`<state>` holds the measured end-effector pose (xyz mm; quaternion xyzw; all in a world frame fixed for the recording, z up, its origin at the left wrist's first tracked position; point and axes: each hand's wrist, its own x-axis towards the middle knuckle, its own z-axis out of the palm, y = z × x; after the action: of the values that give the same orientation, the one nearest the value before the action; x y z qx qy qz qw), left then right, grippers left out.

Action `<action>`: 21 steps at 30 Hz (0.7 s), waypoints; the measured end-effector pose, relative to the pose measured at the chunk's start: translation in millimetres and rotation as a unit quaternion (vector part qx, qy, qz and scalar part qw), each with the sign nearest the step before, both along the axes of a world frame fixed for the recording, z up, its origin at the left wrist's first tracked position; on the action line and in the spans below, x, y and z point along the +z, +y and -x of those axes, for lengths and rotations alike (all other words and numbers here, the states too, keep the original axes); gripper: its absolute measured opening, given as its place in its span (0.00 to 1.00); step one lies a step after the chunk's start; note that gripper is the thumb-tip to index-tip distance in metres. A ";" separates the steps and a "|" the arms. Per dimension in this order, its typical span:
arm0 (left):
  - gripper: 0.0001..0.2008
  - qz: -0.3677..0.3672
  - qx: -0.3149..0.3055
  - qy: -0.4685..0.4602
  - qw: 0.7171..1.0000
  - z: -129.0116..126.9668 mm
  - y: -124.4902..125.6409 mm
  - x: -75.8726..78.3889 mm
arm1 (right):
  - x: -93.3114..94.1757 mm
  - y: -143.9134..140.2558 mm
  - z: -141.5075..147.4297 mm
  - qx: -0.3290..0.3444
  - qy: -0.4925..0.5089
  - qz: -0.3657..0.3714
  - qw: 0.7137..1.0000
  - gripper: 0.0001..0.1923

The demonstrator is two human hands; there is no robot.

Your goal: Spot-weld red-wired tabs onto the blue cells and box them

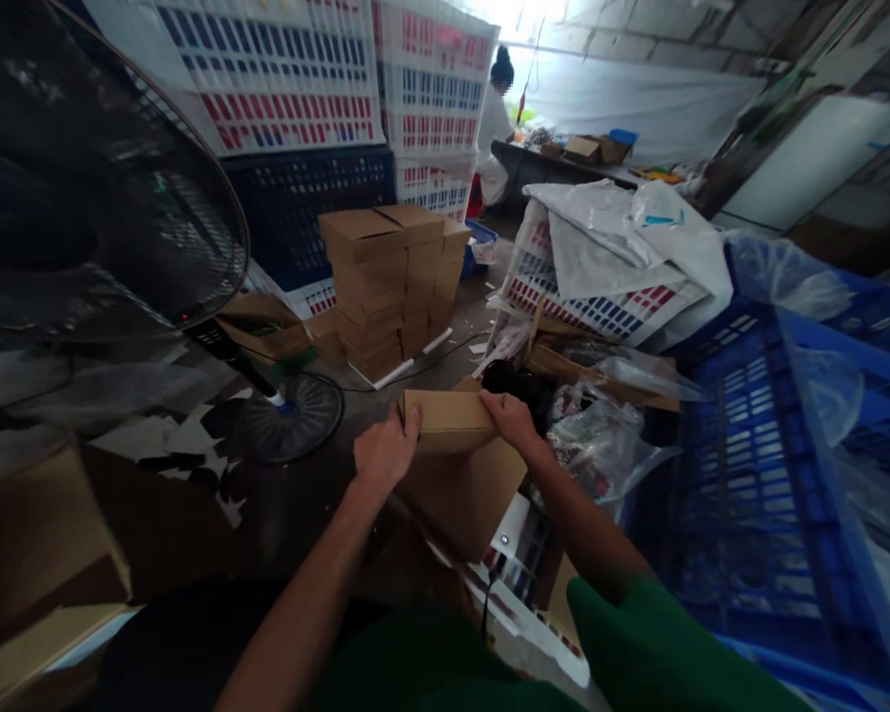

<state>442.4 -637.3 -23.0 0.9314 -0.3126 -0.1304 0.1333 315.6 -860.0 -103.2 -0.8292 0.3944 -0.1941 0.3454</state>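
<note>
I hold a small brown cardboard box (456,465) in front of me with both hands. My left hand (384,453) grips its left end, thumb on the top edge. My right hand (514,419) grips the top right corner, fingers over the closed flap. The box is tilted, its long side facing me. Under it lie flat printed packs and a black cable (498,574). A stack of similar closed brown boxes (393,287) stands on the floor farther ahead.
A standing fan (104,198) fills the upper left, its base (291,415) on the floor. Blue crates (771,475) with plastic bags stand at right. White and blue crates (304,89) are stacked behind. A person (493,129) works at a far table.
</note>
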 end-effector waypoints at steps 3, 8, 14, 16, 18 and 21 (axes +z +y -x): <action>0.34 0.021 0.010 0.007 1.000 -1.6 2.4 -4.9 | 0.4 2.9 -3.1 -0.002 -0.034 -0.032 0.999 0.32; 0.40 0.084 0.050 0.103 0.990 1.5 8.2 -10.5 | 3.3 4.5 2.6 0.028 -0.068 -0.062 0.995 0.30; 0.38 0.252 0.101 0.238 0.933 13.2 17.6 -26.5 | 8.4 17.1 12.8 0.020 -0.118 -0.069 0.990 0.30; 0.39 0.294 0.109 0.276 0.908 25.0 26.1 -32.5 | 9.5 30.3 21.7 0.011 -0.141 -0.081 0.987 0.32; 0.40 0.343 0.112 0.313 0.879 40.9 40.0 -41.5 | 7.0 48.0 36.4 -0.009 -0.167 -0.109 0.980 0.33; 0.42 0.401 0.104 0.322 0.851 66.2 70.3 -66.2 | -6.9 80.8 68.6 -0.041 -0.193 -0.193 0.961 0.37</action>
<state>376.2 -567.0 -89.2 0.7301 -0.1782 -0.2712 0.6013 247.0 -779.2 -110.1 -0.6764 0.3838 -0.2850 0.5603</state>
